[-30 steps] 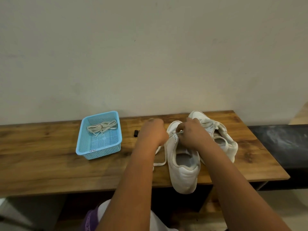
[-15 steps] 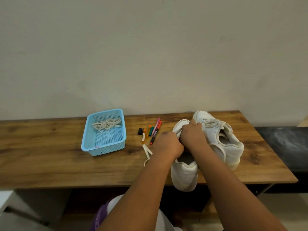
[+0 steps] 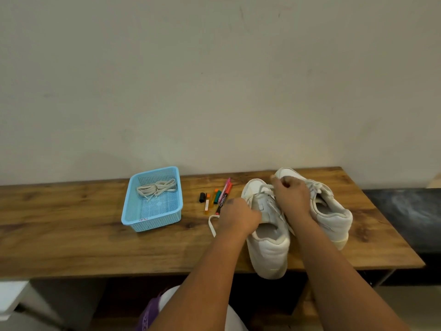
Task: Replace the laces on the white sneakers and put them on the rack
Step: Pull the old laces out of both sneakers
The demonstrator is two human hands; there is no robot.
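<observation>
Change: left hand (image 3: 238,217) has shifted along the near sneaker's left side toward its collar since half a second ago; right hand (image 3: 292,195) has moved up toward the toe end of the lacing; both sneakers and the basket lie as before.
Worktop (image 3: 71,240): long wooden surface against a plain wall, carrying everything listed below.
Near sneaker (image 3: 268,249): white, heel toward the viewer and hanging over the front edge, toe toward the wall; gripped by both hands.
Far sneaker (image 3: 331,215): white, laced, lying just beside the near one on its right and touching it, heel angled toward the right front.
Basket (image 3: 133,211): light blue perforated plastic, left of the pens, well apart from the sneakers.
Spare laces (image 3: 157,188): off-white bundle lying in the far end of the basket.
Left hand: fingers curled against the near sneaker's left side at the eyelets, holding it.
Right hand: fingers curled together, pinching the lace (image 3: 266,187) near the toe end of the near sneaker.
Loose lace end (image 3: 212,223): white, trailing on the worktop just left of the left hand.
Pens and markers (image 3: 220,195): small cluster, pink, red, green, orange and black, between basket and sneakers.
</observation>
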